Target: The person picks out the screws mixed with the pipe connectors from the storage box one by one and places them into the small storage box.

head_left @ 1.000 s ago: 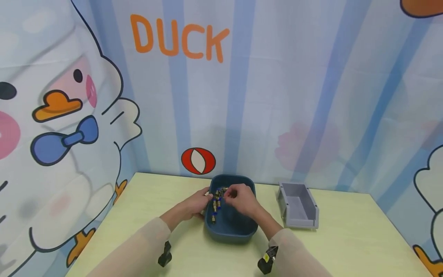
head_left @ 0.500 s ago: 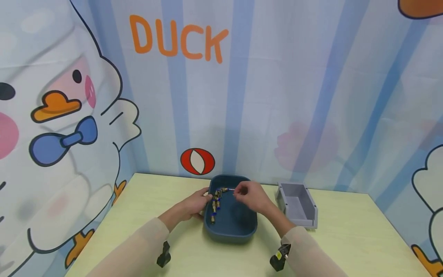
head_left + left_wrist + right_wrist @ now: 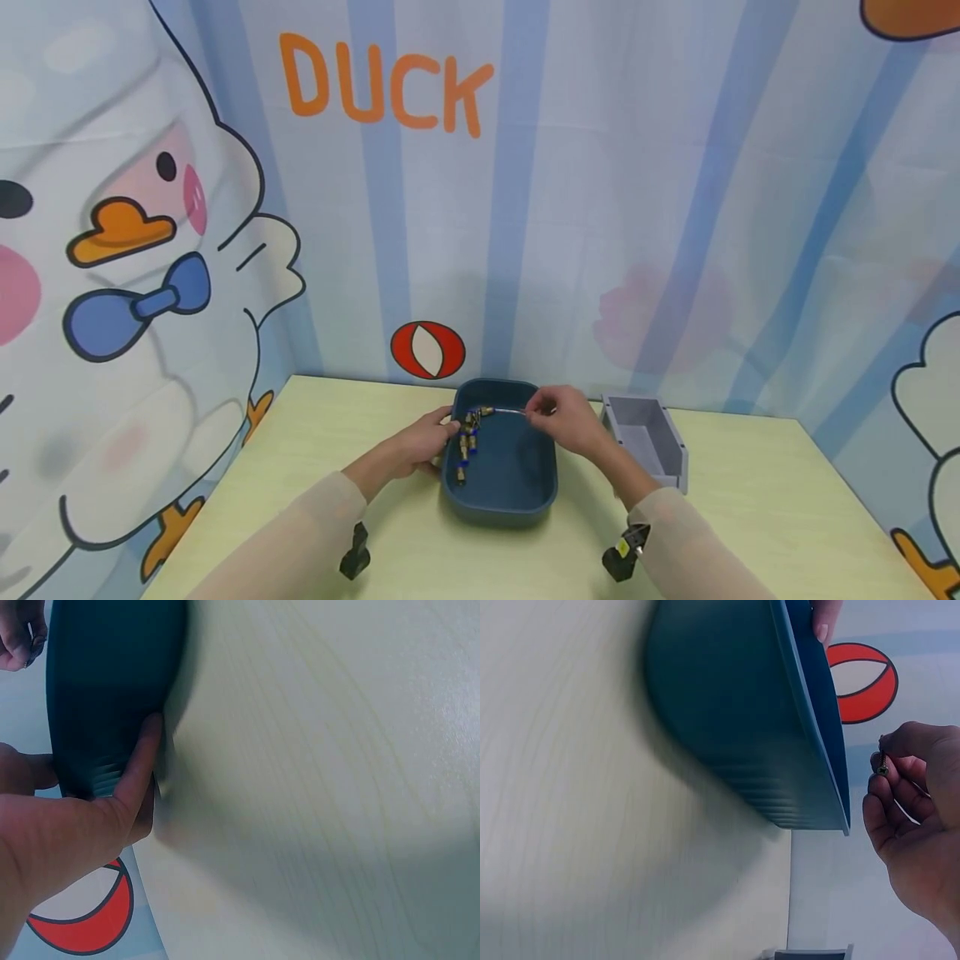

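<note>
A dark blue plastic bin point(image 3: 501, 515) stands on the table. Brass fittings with blue collars point(image 3: 464, 448) lie along its left side. My left hand point(image 3: 422, 438) grips the bin's left wall; the left wrist view shows fingers point(image 3: 140, 761) against the outside. Over the bin's far right rim is my right hand point(image 3: 567, 421). Between thumb and fingertips it pinches a small screw point(image 3: 883, 769), whose cross-slotted head shows in the right wrist view. A thin shiny streak point(image 3: 510, 410) runs from the fittings toward the right fingertips; whether it touches them I cannot tell.
Right of the blue bin stands a grey open-fronted bin point(image 3: 651, 446), partly behind the right forearm. Pale wood-grain table point(image 3: 765, 500) surrounds both. A printed duck curtain point(image 3: 570, 208) hangs along the back edge.
My right hand has moved right, from over the fittings to the bin's far right rim, uncovering more of the shiny streak. The left hand and the bin stay put.
</note>
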`<move>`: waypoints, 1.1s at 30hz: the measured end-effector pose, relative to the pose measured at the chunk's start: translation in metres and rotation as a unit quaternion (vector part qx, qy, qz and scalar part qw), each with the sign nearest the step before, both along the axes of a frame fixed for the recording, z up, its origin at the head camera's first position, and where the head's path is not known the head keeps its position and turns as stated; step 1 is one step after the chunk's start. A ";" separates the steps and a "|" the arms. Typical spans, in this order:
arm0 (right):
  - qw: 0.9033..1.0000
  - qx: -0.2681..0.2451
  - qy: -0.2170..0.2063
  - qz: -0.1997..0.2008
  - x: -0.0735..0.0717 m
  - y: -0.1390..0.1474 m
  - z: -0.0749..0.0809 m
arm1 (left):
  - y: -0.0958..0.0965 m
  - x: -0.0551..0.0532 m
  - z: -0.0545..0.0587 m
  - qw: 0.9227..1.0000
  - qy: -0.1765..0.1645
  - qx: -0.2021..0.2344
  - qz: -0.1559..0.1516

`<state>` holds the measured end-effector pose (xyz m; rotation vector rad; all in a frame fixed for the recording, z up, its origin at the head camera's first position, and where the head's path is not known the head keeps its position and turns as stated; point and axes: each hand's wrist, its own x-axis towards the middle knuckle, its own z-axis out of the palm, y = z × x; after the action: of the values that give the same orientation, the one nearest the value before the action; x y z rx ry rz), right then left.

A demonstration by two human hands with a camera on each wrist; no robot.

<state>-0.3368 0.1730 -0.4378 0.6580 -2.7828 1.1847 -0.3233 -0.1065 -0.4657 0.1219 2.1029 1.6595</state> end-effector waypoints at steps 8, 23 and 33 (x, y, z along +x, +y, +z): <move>1.000 0.002 0.012 -0.004 -0.001 0.007 -0.001 | 0.001 0.000 -0.002 1.000 -0.002 0.008 -0.003; 0.999 -0.019 0.039 -0.003 -0.003 0.029 0.003 | -0.001 -0.002 -0.002 1.000 -0.006 0.003 -0.004; 0.999 -0.023 0.032 -0.010 -0.002 0.045 0.008 | -0.001 -0.003 -0.002 1.000 -0.009 -0.002 0.003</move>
<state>-0.3386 0.2177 -0.4297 0.6515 -2.6957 1.1970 -0.3263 -0.1073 -0.4672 0.0986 2.0954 1.6527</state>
